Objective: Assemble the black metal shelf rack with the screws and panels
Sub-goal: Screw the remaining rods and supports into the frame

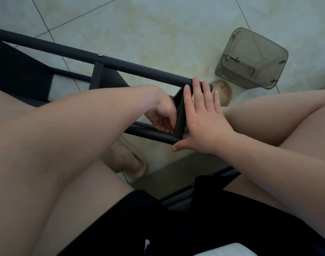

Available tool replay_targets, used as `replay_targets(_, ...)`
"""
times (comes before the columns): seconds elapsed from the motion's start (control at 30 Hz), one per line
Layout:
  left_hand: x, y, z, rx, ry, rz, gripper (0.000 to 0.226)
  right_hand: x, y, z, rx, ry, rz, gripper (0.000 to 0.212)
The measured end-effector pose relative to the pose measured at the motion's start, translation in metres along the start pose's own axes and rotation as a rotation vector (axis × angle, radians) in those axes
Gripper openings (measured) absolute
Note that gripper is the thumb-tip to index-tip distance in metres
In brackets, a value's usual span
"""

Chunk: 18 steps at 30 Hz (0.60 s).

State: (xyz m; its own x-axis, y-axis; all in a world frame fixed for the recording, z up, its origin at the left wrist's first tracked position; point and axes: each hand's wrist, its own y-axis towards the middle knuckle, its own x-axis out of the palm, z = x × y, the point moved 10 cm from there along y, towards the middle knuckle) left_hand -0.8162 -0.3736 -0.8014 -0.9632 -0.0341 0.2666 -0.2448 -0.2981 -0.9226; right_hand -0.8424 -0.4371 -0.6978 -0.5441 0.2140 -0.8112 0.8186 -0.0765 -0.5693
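Observation:
The black metal shelf rack (121,66) lies on its side across the tiled floor between my knees, with a long tube running from the upper left to the centre. A silver screw (100,55) shows on that tube. A black end panel (180,115) stands at the rack's near end. My right hand (204,119) lies flat with straight fingers against the panel's outer face. My left hand (162,117) reaches inside the frame, its fingers curled against the panel's inner side near the lower tube (154,134). What those fingers hold is hidden.
A translucent grey plastic box (250,58) stands on the floor at the upper right, with small metal parts inside. Both feet wear beige slippers (134,163), one below the rack and one beyond its end. A dark chair edge runs under my right forearm.

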Motion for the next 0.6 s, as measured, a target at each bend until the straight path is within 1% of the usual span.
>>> replay_targets(0.3, 0.0027, -0.0024, 0.0066, 0.059, -0.034, -0.017, 0.038, -0.0009, 0.0006, 0.0027, 0.010, -0.044, 0.011, 0.159)
replay_targets(0.43, 0.0041, -0.0024, 0.0075, 0.082, -0.061, -0.033, 0.038, -0.0013, 0.0005, 0.0023, 0.010, -0.057, 0.009, 0.159)
replay_targets(0.5, 0.0037, -0.0028, 0.0060, 0.073, -0.033, -0.039, 0.032, -0.0022, 0.0016, 0.0033, 0.013, -0.057, 0.008, 0.159)
replay_targets(0.6, 0.0007, -0.0045, 0.0013, 0.036, 0.017, -0.026, 0.011, -0.0035, 0.0026, 0.0045, 0.015, -0.043, 0.009, 0.159)
